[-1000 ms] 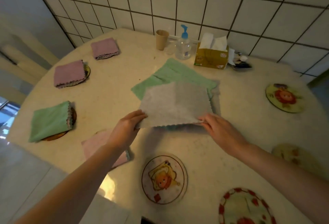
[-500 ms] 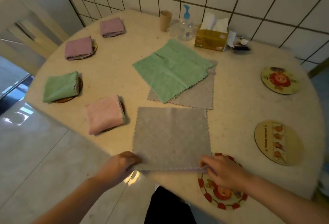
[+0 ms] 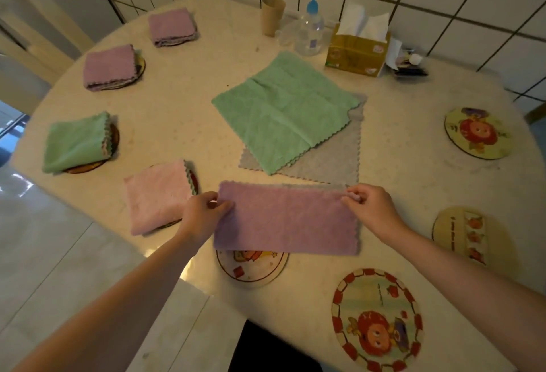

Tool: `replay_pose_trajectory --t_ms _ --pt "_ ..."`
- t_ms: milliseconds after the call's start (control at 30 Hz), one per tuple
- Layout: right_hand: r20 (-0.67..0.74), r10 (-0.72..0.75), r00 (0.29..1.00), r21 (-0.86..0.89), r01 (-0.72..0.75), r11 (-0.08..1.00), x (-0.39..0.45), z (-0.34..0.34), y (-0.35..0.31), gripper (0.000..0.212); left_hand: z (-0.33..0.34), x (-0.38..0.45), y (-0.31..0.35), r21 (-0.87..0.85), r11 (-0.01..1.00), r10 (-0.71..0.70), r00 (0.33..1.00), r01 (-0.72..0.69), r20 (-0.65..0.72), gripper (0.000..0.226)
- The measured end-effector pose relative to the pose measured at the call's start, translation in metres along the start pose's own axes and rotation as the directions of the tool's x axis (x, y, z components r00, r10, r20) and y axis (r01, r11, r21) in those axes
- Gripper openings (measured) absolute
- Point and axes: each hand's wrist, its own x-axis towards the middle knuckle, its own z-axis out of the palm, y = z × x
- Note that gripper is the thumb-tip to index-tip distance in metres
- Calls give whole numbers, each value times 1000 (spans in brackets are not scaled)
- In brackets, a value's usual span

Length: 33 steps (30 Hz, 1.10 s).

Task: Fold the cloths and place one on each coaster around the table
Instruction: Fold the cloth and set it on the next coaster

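Note:
A purple-and-grey cloth lies folded in half near the table's front edge, purple side up. My left hand pinches its far-left corner and my right hand pinches its far-right corner. It partly covers a cartoon coaster. Behind it a flat green cloth lies on a flat grey cloth. Folded cloths sit on coasters along the left: pink, green, purple and purple. Bare coasters lie at front right, right and far right.
At the back of the round table, by the tiled wall, stand a paper cup, a pump bottle, a yellow tissue box and small dark items. Floor tiles show at the lower left.
I lifted the grey cloth off the pile, laid it flat near the front edge, then folded its near edge over to the far edge, so the purple side faces up.

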Motion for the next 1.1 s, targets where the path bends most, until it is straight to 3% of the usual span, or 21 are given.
replay_pose_trajectory --t_ms 100,367,500,800,900,933,967,1000,1033,1100 --pt "-29 65 997 0 -65 998 20 9 1 12 10 14 0 38 996 -80 997 81 -10 22" --pt "-51 157 986 -8 -157 988 39 19 12 13 13 16 -8 28 997 -66 997 67 -46 22" --pt "-57 158 986 9 -158 987 44 21 17 3 13 18 -8 8 998 -65 997 65 -47 26" --pt "-105 178 978 -69 -186 980 52 26 18 13 21 23 -5 61 991 -111 983 120 -143 27" --pt "-164 166 972 -12 -171 985 39 21 10 12 21 9 0 112 992 -39 976 65 -216 31" --pt "-176 110 978 -39 -118 992 29 18 7 15 20 0 -2 299 954 107 967 -34 -232 35" --pt "-167 9 986 -119 -29 992 17 17 4 17 20 -8 -7 546 818 328 927 -182 -181 40" --pt "-121 -122 985 -227 93 969 2 16 3 18 23 -18 -14 724 598 537 842 -344 -44 46" --pt "-26 -242 970 -329 221 918 -14 18 4 21 28 -27 -20 763 418 663 740 -493 115 50" --pt "217 -399 891 -453 454 767 -46 27 9 32 46 -46 -28 633 294 704 610 -716 363 53"
